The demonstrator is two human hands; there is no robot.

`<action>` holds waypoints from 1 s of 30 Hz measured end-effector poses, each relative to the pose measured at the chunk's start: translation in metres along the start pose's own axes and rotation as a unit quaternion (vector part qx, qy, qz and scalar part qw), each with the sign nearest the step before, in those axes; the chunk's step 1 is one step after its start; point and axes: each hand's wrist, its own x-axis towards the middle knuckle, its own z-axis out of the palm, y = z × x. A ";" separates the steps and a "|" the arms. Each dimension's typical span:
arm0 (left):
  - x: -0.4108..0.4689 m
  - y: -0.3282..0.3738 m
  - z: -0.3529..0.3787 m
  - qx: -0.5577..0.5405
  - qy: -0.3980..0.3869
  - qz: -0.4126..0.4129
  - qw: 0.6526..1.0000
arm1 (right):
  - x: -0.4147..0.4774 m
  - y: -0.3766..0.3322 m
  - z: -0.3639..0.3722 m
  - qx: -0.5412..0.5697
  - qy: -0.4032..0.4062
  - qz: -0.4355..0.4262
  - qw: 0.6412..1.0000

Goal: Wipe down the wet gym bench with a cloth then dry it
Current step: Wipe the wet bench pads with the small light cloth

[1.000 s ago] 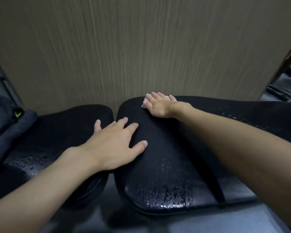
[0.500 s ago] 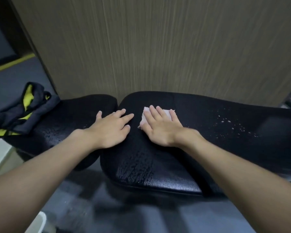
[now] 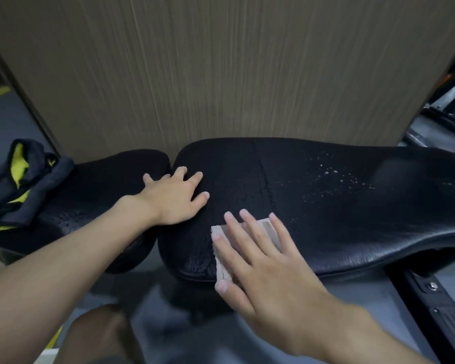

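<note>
right hand point(image 3: 263, 261) pressing cloth point(image 3: 222, 261), seemingly wet bench point(image 3: 326, 206)

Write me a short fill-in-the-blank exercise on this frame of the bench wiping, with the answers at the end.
1. The left hand rests flat on the bench and holds ____.
2. The dark towel at the bench's left end has ____ patches.
3. Water droplets show on the bench to the ____ of the pale cloth, which the right hand presses down.

Missing words: nothing; yellow; right
</note>
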 end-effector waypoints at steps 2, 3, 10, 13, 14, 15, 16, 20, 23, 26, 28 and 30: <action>0.002 -0.003 0.004 0.003 0.007 0.006 1.000 | 0.002 -0.004 0.004 0.010 0.005 0.012 1.000; 0.003 -0.005 0.007 0.004 0.012 0.011 1.000 | 0.006 -0.005 0.000 0.021 -0.009 0.013 1.000; 0.007 -0.007 0.011 0.017 0.025 0.022 0.999 | 0.098 0.049 -0.018 0.042 -0.078 0.081 0.993; 0.008 -0.006 0.014 0.031 0.027 0.020 0.999 | 0.154 0.086 -0.016 0.054 -0.070 0.121 0.989; 0.007 -0.005 0.015 0.035 0.029 0.018 0.999 | 0.172 0.098 -0.016 0.055 -0.068 0.135 0.987; 0.007 -0.005 0.016 0.037 0.031 0.016 0.999 | 0.188 0.109 -0.016 0.055 -0.068 0.148 0.985; 0.006 -0.004 0.017 0.036 0.033 0.012 0.999 | 0.204 0.119 -0.016 0.054 -0.067 0.159 0.983; 0.005 -0.002 0.017 0.029 0.023 0.003 0.999 | 0.243 0.146 -0.020 0.056 -0.073 0.219 0.971; 0.006 -0.002 0.015 0.025 0.018 -0.004 1.000 | 0.246 0.150 -0.020 0.068 -0.090 0.228 0.967; 0.005 0.000 0.015 0.025 0.021 -0.004 0.999 | 0.228 0.138 -0.016 0.061 -0.078 0.219 0.971; 0.005 -0.001 0.015 0.022 0.020 -0.004 1.000 | 0.204 0.123 -0.015 0.057 -0.080 0.204 0.974; 0.004 -0.001 0.015 0.017 0.022 -0.003 1.000 | 0.172 0.105 -0.016 0.053 -0.082 0.183 0.978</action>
